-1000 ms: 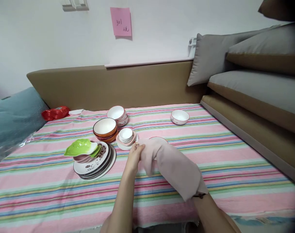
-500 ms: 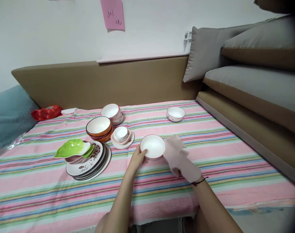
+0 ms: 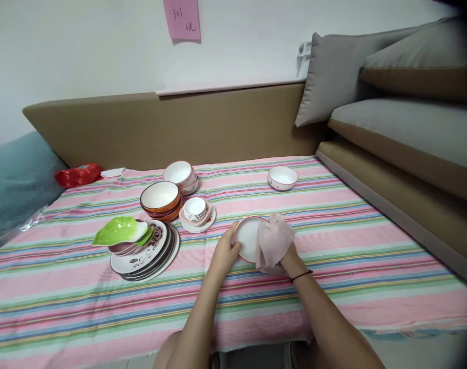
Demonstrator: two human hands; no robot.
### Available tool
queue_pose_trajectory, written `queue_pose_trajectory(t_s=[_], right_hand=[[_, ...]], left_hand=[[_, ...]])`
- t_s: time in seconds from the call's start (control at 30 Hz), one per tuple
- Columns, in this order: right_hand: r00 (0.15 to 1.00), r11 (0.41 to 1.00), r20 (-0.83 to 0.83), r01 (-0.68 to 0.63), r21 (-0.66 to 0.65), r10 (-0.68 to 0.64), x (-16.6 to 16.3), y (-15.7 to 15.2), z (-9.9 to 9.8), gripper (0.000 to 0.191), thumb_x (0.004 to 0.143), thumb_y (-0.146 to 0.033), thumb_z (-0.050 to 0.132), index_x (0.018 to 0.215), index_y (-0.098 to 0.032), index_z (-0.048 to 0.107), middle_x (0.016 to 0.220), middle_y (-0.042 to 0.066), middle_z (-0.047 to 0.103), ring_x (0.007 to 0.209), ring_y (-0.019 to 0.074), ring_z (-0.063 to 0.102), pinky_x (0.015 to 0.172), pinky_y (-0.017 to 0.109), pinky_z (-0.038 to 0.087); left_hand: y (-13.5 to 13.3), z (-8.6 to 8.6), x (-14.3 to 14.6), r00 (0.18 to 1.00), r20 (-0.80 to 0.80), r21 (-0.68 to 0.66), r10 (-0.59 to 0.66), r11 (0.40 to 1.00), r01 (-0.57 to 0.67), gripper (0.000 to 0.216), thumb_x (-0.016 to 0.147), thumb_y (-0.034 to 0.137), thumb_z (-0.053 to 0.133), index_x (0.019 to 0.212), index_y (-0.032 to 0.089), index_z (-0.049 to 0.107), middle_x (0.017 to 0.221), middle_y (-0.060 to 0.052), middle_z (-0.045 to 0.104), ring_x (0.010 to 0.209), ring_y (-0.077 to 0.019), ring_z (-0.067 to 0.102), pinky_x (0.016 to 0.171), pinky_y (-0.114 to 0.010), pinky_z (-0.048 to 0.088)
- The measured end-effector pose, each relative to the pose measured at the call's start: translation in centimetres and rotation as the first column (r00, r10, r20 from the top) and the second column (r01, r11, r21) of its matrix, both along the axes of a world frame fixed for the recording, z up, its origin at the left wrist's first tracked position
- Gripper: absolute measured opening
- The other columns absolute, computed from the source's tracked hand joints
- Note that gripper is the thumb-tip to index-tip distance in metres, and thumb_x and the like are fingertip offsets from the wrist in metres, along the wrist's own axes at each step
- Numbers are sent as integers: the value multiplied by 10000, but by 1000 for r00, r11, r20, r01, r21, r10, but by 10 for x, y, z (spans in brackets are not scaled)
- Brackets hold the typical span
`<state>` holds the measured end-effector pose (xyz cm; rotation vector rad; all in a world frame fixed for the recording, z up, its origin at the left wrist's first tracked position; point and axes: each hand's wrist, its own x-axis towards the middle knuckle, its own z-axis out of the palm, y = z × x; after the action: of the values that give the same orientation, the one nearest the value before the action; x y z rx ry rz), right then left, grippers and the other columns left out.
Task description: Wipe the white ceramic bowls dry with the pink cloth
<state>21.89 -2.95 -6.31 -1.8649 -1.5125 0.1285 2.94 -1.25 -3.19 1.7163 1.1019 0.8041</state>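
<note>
A white bowl with a red rim (image 3: 247,240) is tilted above the striped cloth, its inside facing me. My left hand (image 3: 225,255) grips its left edge, thumb at the rim and fingers behind. Over the bowl's right side lies a pale pink cleaning cloth (image 3: 275,241), draped across my right hand (image 3: 292,260). Most of the right hand's fingers are hidden beneath that cloth, pressed to the bowl's right rim. Farther back and to the right, a similar white bowl (image 3: 283,178) stands upright by itself.
Left of the hands are small white dishes (image 3: 195,207), orange-brown bowls (image 3: 160,197), red-rimmed bowls (image 3: 178,173) and a plate stack (image 3: 120,264) topped by a green leaf-shaped dish (image 3: 120,230). A red shiny bundle (image 3: 79,176) lies far left. Grey cushions (image 3: 410,128) border the right side.
The pink cloth has come over the bowl's right rim with my right hand; before, it was beside the bowl. The bowl is more tilted, still in my left hand.
</note>
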Motion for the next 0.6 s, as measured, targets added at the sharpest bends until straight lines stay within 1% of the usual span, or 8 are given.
queue_pose_trajectory(t_s=[0.07,0.2,0.33,0.37,0.47,0.53,0.6], right_hand=[[999,1000,-36,-29,3,29,-2,4,2,354,930,-354,600,1232,-171,571,1239,92,599,1056,226,619,881,436,542],[990,996,-112,-91,-2,90,-1,8,4,342,955,-393,542,1217,-180,591,1260,85,583,1042,204,615,898,402,541],[973,990,-188,-139,-19,133,1,6,1,328,941,-349,583,1228,-192,575,1253,92,595,1055,212,617,887,429,541],[969,989,-207,-145,-34,135,2,4,-1,322,946,-358,570,1221,-192,581,1250,88,594,1044,206,618,886,416,543],[957,983,-263,-151,-102,119,4,-3,-5,238,956,-347,555,1119,-188,625,1127,76,644,911,163,638,798,348,564],[950,978,-292,-153,-138,107,6,-7,-3,206,952,-346,559,1039,-181,647,1028,73,666,823,152,634,727,315,566],[944,976,-311,-162,-143,111,9,-8,3,219,951,-353,560,1065,-185,644,1068,78,661,862,164,637,754,329,568]], left_hand=[[0,2,0,1000,-7,21,-5,1000,5,706,704,55,463,1388,219,524,1400,-80,567,1252,-263,530,1019,-396,447],[1,1,0,1000,-16,40,-5,999,5,708,703,46,453,1384,223,527,1405,-74,565,1274,-261,517,1046,-396,422],[1,0,0,999,-40,29,-4,1000,5,706,702,50,455,1385,215,521,1409,-79,559,1283,-268,510,1070,-412,396],[0,1,1,999,-49,29,-4,1000,5,705,701,50,455,1385,211,520,1406,-81,560,1285,-269,508,1077,-414,387],[0,3,2,998,-58,44,0,999,3,682,710,53,447,1370,204,530,1384,-85,576,1277,-266,516,1081,-404,378],[1,3,2,999,-52,62,-3,998,6,650,725,55,427,1345,209,547,1352,-83,599,1248,-259,537,1059,-392,394],[3,3,1,996,-85,55,7,998,-2,608,749,68,409,1323,206,555,1287,-93,637,1181,-263,579,1006,-395,429]])
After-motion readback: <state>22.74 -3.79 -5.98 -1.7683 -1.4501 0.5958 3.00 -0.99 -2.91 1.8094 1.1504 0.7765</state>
